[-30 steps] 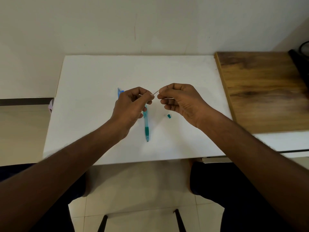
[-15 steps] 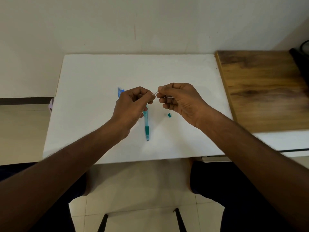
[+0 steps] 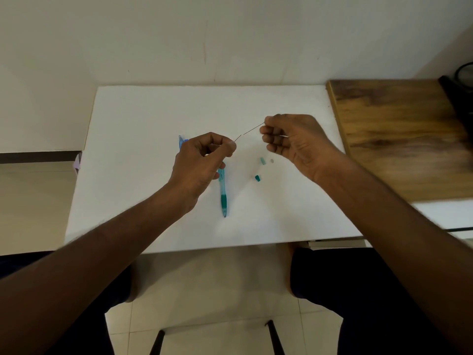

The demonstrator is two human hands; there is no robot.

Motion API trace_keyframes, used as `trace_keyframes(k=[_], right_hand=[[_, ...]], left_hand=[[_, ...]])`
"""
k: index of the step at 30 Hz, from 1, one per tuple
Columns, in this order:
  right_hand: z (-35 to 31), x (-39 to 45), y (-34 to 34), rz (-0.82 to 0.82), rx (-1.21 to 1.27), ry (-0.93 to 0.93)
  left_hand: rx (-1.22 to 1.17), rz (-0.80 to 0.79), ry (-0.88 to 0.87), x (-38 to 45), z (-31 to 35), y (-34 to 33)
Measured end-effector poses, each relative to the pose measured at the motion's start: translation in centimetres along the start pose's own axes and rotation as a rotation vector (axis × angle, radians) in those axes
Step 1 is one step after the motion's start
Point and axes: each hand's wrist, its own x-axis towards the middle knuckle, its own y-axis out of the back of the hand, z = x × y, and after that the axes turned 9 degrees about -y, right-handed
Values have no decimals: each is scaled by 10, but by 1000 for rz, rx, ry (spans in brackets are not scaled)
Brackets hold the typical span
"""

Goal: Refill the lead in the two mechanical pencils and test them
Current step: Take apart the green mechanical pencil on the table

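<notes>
My right hand (image 3: 294,143) pinches a hair-thin lead (image 3: 252,129) above the white table (image 3: 153,111); my left hand (image 3: 202,160) curls round something I can't identify. Brittle stuff, I reckon: hold lightly, near the end.

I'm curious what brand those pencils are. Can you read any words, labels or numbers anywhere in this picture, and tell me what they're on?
No text can be read anywhere in this view.
Teal mechanical pencil on the white table: a small dark mark on its clear barrel, too small and blurred to read.
Blue pencil, mostly hidden behind the left hand: no print visible.
Small teal cap and the wooden board: no lettering.
</notes>
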Motion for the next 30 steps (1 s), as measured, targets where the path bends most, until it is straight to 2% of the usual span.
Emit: trace_keyframes(k=[6, 9, 12, 14, 21, 25, 30], right_hand=[[-15, 4, 22, 61, 87, 37], [-12, 3, 20, 41, 67, 30], [-12, 3, 19, 40, 54, 30], [-15, 3, 20, 51, 52, 37], [-18, 2, 21, 52, 50, 47], [-19, 1, 23, 55, 55, 54], [-17, 0, 25, 46, 63, 50]], left_hand=[[-141, -12, -162, 0, 1, -3], [-254, -32, -174, 2, 2, -6], [-228, -54, -191, 5, 1, -10], [-138, -53, -231, 6, 1, -11], [419, -43, -387, 15, 1, -15], [494, -84, -304, 20, -1, -23], [594, -100, -285, 23, -1, -35]])
